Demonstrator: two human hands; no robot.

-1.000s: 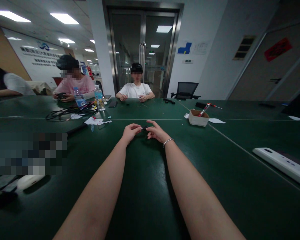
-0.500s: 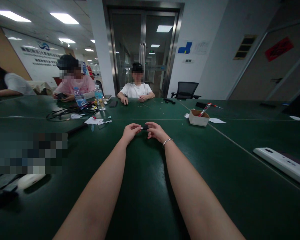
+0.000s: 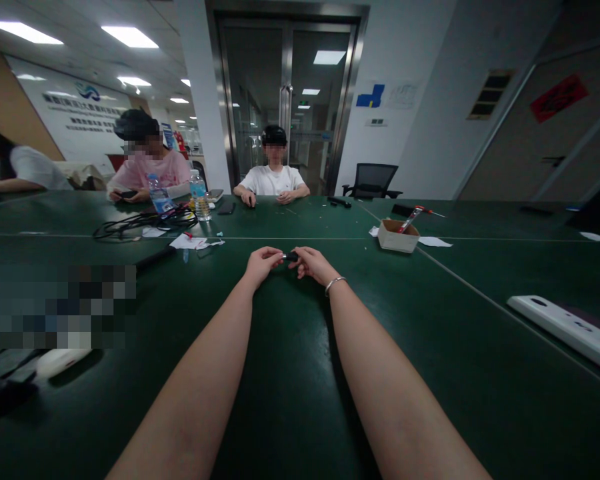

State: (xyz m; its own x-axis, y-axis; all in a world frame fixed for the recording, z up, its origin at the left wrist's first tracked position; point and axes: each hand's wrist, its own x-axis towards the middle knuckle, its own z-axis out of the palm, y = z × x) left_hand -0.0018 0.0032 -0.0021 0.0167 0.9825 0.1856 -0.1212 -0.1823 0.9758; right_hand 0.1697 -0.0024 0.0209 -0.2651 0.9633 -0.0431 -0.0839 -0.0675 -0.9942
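A small dark object point(image 3: 291, 256) with a pale left end (too small to identify) lies level just above the green table point(image 3: 290, 373), near its middle seam.

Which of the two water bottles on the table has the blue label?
The left bottle, before the person in pink; the right bottle beside it has a light label.

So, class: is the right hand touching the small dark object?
Touching. The head view shows the right hand pinching the small dark object at its fingertips.

Light: dim room, lit by rectangular white ceiling panels point(image 3: 130, 37).
Glare: soft sheen on the dark green surface point(image 3: 290, 373).
Distortion: wide-angle bending at edges.
Blur: pixelated patches at left.
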